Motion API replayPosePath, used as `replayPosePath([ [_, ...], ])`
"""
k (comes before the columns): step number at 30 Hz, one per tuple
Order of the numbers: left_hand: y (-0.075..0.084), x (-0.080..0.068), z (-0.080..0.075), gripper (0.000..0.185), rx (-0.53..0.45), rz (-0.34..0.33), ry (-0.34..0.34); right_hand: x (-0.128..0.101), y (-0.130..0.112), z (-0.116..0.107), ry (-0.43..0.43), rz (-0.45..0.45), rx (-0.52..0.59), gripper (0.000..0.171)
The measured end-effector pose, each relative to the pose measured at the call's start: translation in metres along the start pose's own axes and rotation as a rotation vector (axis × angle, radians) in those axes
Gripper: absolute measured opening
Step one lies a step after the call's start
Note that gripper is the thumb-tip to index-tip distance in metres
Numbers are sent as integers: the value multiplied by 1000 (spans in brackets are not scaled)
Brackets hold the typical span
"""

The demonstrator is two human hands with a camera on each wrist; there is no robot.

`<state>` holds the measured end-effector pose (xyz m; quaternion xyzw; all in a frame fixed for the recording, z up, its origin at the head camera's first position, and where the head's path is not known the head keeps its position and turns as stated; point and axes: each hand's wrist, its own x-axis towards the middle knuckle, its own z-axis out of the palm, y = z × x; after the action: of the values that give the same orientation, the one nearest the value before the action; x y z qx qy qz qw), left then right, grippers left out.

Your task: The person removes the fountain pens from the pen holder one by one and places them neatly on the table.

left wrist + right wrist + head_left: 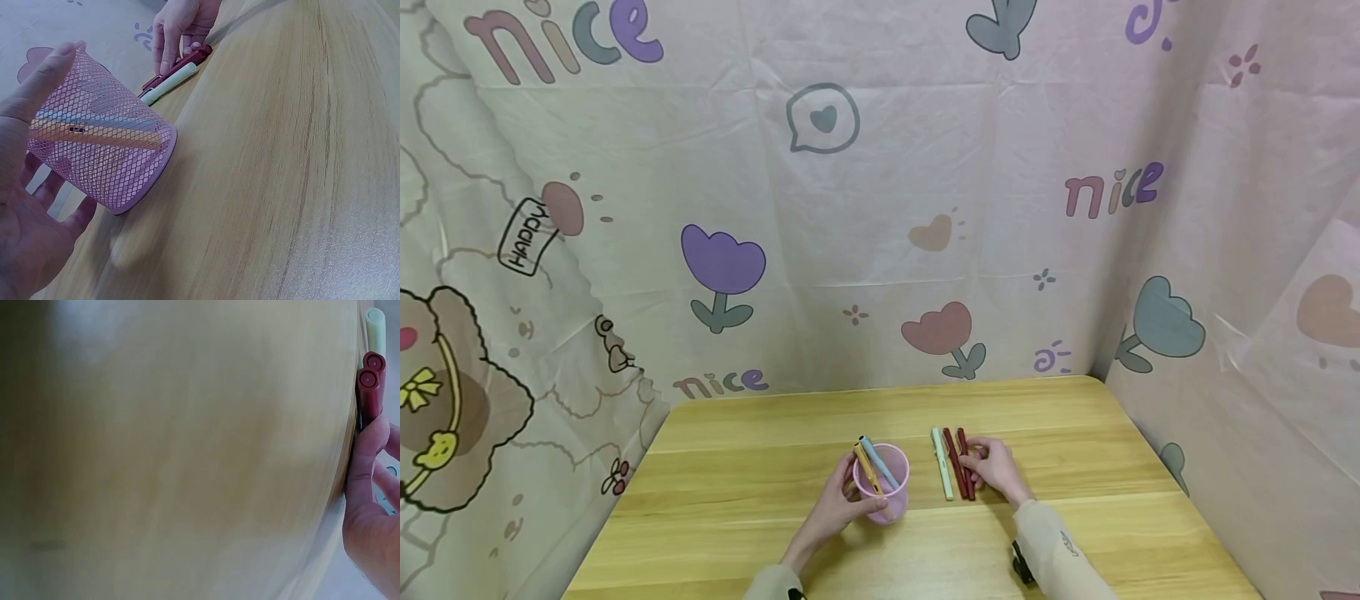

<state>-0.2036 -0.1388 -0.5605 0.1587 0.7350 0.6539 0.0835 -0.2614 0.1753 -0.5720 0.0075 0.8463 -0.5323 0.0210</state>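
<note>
- The wooden counter (737, 467) carries everything, with a cartoon-printed cloth backdrop (850, 208) rising behind it and to both sides of the hands.
- The pink mesh cup (883, 487) sits against the left hand (835, 508), tipped over on its base edge with the mouth turned toward that palm. A yellow pen (867, 468) and a light blue pen (880, 463) lie inside it, their ends poking past the rim.
- The left hand curls its thumb and fingers round the cup's wall, holding it at that tilt.
- The right hand (996, 468) rests beside three pens lying side by side just left of it: a pale green pen (942, 463) farthest from the hand, then two dark red pens (961, 467).
- The right fingers (167, 47) curl onto the nearest dark red pen, thumb against its near end, pinching it while it lies on the counter.
- To do this well, I judge it best to lift only that one pen without rolling its neighbours, keeping the cup's mouth tilted and steady.
</note>
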Motion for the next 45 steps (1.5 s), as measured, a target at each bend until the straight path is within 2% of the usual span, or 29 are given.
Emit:
replayPosePath([
  [14,-2,0,-1,104,-8,0,-5,0,-2,2,-26,28,53,47],
  [28,-3,0,-1,103,1,-5,2,1,-1,1,-26,32,26,48],
  [38,-3,0,-1,103,1,-4,6,2,1,0,-42,-7,31,47],
  [45,-3,0,-1,103,-3,-4,4,1,-1,1,-27,19,36,47],
])
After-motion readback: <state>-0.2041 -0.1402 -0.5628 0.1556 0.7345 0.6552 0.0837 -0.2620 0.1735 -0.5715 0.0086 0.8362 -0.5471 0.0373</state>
